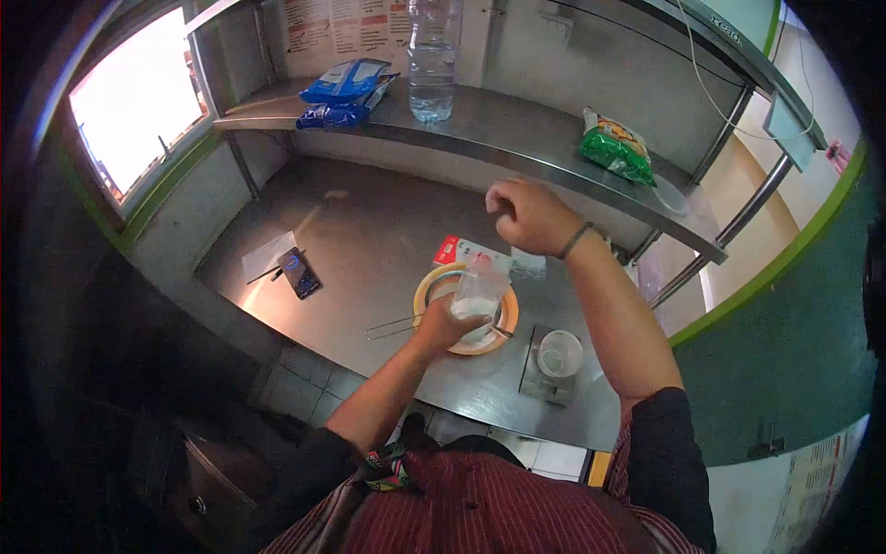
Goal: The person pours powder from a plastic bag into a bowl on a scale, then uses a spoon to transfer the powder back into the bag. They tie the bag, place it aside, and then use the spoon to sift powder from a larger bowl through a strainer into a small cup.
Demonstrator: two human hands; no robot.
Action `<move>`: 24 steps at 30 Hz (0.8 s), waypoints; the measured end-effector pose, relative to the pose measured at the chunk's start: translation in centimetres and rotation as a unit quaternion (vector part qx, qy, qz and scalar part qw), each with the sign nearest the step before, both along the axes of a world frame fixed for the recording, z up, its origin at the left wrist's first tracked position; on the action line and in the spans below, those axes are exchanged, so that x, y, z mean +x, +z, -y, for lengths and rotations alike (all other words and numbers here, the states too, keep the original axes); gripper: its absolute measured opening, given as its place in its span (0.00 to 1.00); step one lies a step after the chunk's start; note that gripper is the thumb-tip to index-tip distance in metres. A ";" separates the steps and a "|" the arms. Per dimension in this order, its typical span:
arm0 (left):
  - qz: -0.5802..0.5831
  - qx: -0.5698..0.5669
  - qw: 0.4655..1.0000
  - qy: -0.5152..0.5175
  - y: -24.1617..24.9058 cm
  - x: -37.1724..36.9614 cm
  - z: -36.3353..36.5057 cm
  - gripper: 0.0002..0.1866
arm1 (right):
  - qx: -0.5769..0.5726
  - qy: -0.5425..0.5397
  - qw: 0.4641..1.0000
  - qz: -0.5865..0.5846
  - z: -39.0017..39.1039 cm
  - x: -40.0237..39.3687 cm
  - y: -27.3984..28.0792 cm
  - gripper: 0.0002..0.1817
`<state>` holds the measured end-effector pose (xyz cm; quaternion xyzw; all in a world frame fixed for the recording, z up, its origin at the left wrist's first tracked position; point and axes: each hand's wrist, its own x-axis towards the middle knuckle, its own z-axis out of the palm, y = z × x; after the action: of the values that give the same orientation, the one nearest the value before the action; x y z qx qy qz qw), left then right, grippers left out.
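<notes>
My left hand [447,325] is closed around a clear plastic bag of white powder [477,288], tilted over an orange-rimmed bowl [421,297]. A wire handle [388,329], seemingly of a strainer, sticks out to the left of the bowl; the bag and hand hide much of its inside. My right hand [533,218] is raised in front of the shelf, apart from the bag, its fingers curled into a loose fist with nothing visible in them. To the bowl's right, a clear plastic cup [559,354] stands on a small flat scale [550,392].
A phone [299,273] and paper [269,254] lie on the steel table [360,212]. Behind the bowl is a red-and-white packet [459,249]. Overhead, the shelf [498,115] bears blue packets [345,83], a water bottle [432,65] and a green packet [616,148].
</notes>
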<state>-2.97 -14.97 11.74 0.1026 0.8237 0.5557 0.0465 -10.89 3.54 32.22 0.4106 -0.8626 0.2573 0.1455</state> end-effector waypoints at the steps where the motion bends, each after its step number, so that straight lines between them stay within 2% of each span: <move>1: 0.005 0.053 0.998 0.014 0.2 0.5 -0.2 0.26 | -0.002 0.006 1.000 0.000 -0.8 0.2 -1.3 0.12; 2: 0.005 0.050 0.999 0.020 0.5 0.7 -0.4 0.26 | 0.006 0.007 0.999 0.030 -1.5 0.7 -3.5 0.11; 4: -0.065 0.102 0.991 0.054 0.6 1.0 -1.0 0.26 | 0.013 0.012 0.998 0.065 -1.4 1.5 -4.9 0.10; 6: -0.072 0.081 0.993 0.049 -0.2 0.3 -1.2 0.27 | 0.191 -0.004 0.962 0.195 -1.3 1.7 -4.8 0.14; 8: -0.081 0.065 0.994 0.043 -0.8 -0.2 -1.4 0.27 | 0.215 -0.031 0.963 0.160 -1.7 1.0 -2.8 0.14; 10: -0.051 0.035 0.996 0.070 0.7 0.6 -1.6 0.27 | 0.239 -0.058 0.961 0.126 -2.3 0.4 -1.9 0.14; 12: -0.051 0.026 0.996 0.076 0.7 0.8 -1.9 0.27 | 0.079 -0.076 0.994 -0.010 -2.9 0.1 -1.8 0.13; 13: -0.052 0.013 0.996 0.078 0.6 0.7 -2.0 0.27 | 0.080 -0.075 0.994 -0.011 -2.6 0.7 -2.4 0.13; 15: -0.055 0.008 0.996 0.063 0.5 0.3 -2.2 0.27 | 0.001 0.000 1.000 -0.004 -2.0 2.4 -4.3 0.09; 16: -0.056 0.003 0.997 0.049 0.4 0.3 -2.3 0.28 | 0.002 0.000 1.000 -0.004 -2.3 2.0 -4.4 0.09; 18: -0.046 0.007 0.998 0.048 0.9 0.9 -2.3 0.28 | 0.131 -0.048 0.982 0.127 -2.9 1.3 -3.9 0.15; 19: -0.037 0.012 0.998 0.046 1.5 1.1 -2.5 0.28 | 0.132 -0.049 0.982 0.126 -3.3 1.3 -3.5 0.15; 21: -0.027 0.028 0.999 0.033 2.0 1.4 -2.6 0.28 | -0.038 -0.111 0.989 0.088 -4.1 1.4 -2.6 0.16; 22: -0.015 0.041 0.999 0.019 2.0 1.4 -2.7 0.28 | -0.039 -0.113 0.989 0.086 -4.1 1.5 -3.1 0.16; 24: -0.015 0.043 0.999 0.012 1.8 1.1 -3.1 0.28 | -0.049 -0.019 0.998 -0.031 -3.7 2.4 -5.1 0.16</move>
<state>-1.90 -11.88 13.54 0.1033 0.8010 0.5892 0.0230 -8.47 7.20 27.08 0.3942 -0.8517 0.2834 0.1972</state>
